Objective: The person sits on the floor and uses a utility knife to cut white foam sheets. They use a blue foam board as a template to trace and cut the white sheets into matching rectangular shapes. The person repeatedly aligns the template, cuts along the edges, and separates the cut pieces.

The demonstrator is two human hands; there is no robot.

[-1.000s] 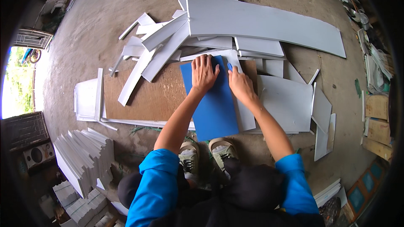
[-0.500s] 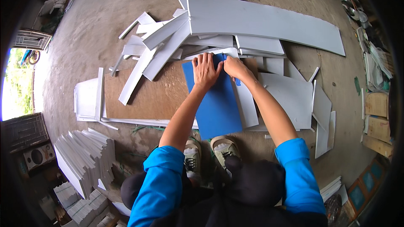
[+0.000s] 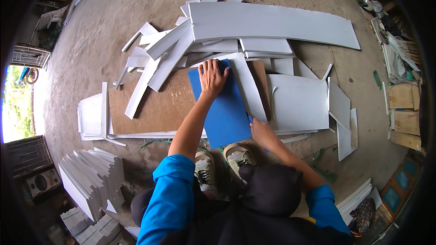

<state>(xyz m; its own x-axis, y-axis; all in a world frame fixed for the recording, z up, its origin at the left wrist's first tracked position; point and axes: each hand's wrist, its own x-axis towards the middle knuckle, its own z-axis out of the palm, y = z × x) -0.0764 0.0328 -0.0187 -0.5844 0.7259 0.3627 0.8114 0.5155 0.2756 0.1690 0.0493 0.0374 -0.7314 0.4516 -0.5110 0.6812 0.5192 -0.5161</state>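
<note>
My left hand (image 3: 211, 78) lies flat with spread fingers on the far end of a blue rectangular board (image 3: 227, 113), pressing it down. Beneath the blue board is a white sheet (image 3: 247, 81), its right part showing along the board's edge. Close to the near right corner of the blue board, my right hand (image 3: 263, 134) is closed around a small blue-handled utility knife (image 3: 250, 119), mostly hidden by the fingers. Under both lies a brown wooden board (image 3: 154, 104) on the floor.
Beyond my hands, white offcut strips (image 3: 170, 59) lie heaped with a long white panel (image 3: 272, 22) on top. More white sheets (image 3: 299, 102) spread to the right. Stacked white pieces (image 3: 91, 177) stand at the near left. My shoes (image 3: 238, 154) are just below the blue board.
My right hand has slid from the far end of the blue board down its right edge to the near corner. A curled white sliver now shows right of the brown board's edge.
</note>
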